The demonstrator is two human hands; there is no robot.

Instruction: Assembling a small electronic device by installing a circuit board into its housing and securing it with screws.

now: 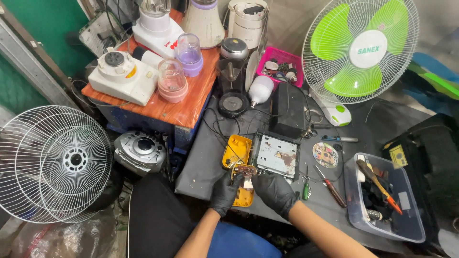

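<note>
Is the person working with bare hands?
No: both the left hand and right hand wear black gloves while holding a small circuit board.

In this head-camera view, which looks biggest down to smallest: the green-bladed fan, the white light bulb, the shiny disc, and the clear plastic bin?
1. Green-bladed fan
2. Clear plastic bin, though it sits nearer the camera, which inflates it
3 and 4. White light bulb and shiny disc look about alike, so unranked.

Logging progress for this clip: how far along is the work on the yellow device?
Done: yellow casing lies open, halves apart. In hand: left hand and right hand hold its small circuit board over the lower half. Left: board is still out and the casing unclosed; screwdrivers lie alongside.
</note>
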